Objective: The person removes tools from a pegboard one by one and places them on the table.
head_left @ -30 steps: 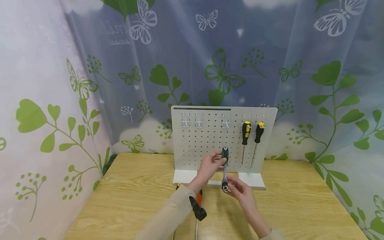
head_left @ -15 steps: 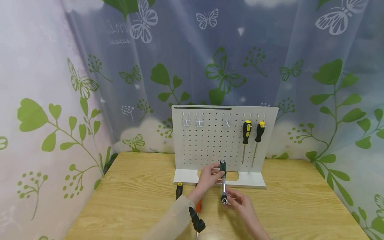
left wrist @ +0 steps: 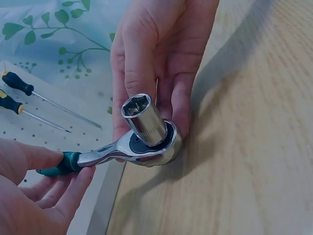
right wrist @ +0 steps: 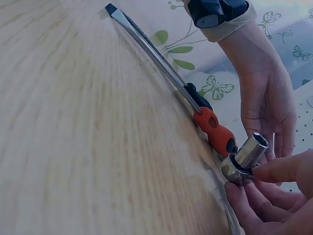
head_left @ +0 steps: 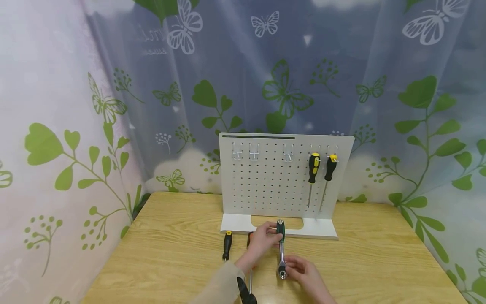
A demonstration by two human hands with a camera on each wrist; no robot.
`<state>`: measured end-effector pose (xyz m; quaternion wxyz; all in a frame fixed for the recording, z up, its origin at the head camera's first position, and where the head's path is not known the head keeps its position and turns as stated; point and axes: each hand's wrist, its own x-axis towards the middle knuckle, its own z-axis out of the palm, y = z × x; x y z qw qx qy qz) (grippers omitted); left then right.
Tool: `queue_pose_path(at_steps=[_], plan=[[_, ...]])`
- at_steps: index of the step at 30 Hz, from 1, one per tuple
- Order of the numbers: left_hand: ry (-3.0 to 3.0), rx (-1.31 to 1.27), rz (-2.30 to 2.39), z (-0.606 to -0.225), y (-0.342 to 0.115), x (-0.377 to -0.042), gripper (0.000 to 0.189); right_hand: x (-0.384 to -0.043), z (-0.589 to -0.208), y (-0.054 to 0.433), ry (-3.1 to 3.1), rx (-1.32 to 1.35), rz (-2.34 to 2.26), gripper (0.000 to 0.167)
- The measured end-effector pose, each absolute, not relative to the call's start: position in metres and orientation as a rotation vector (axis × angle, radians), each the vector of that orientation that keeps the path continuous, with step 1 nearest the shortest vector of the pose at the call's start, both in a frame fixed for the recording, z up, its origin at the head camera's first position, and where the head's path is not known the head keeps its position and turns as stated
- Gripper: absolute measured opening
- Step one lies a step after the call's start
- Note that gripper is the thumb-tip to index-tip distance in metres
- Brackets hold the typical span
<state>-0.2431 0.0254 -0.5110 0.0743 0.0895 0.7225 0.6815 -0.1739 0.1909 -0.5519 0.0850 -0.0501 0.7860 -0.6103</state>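
A socket ratchet wrench [head_left: 281, 249] with a chrome shaft and a dark green handle is held between both hands, low over the table in front of the pegboard. My left hand [head_left: 262, 241] pinches its handle [left wrist: 61, 164] between thumb and fingers. At the near end, my right hand [head_left: 306, 274] grips the ratchet head, thumb and fingers on its side. A shiny socket [left wrist: 144, 120] sits on the head, its hex opening facing up in the left wrist view. The handle's far end points toward the board.
A white pegboard [head_left: 265, 181] stands behind, with several clear hooks. Two black-and-yellow screwdrivers, one [head_left: 313, 169] left of the other [head_left: 331, 168], hang at its right. On the wooden table [head_left: 171, 245], a black-handled screwdriver [head_left: 227, 245] and an orange-handled screwdriver [right wrist: 215, 131] lie left of the wrench.
Both hands have brought the wrench down and toward me, away from the board, lower over the table. The grip of each hand on it looks the same.
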Motion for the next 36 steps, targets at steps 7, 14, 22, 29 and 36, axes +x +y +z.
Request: queue_pose_path(at_steps=[7, 14, 22, 29, 36], plan=[[2.163, 0.25, 2.05, -0.515, 0.021, -0.236, 0.031, -0.172, -0.557, 0.193, 2.331, -0.267, -1.792, 0.036], [2.222, 0.224, 2.006, -0.521, 0.018, -0.234, 0.032, -0.173, -0.556, 0.191, 2.384, -0.332, -1.708, 0.031], [2.322, 0.153, 1.93, -0.526, 0.019, -0.232, 0.029, -0.171, -0.553, 0.188, 2.456, -0.332, -1.642, 0.028], [2.622, 0.231, 1.631, -0.531, 0.02, -0.232, 0.032, -0.17, -0.553, 0.187, 2.498, -0.331, -1.606, 0.029], [2.723, 0.274, 1.472, -0.535, 0.023, -0.234, 0.041, -0.169, -0.554, 0.188, 2.557, -0.379, -1.572, 0.027]])
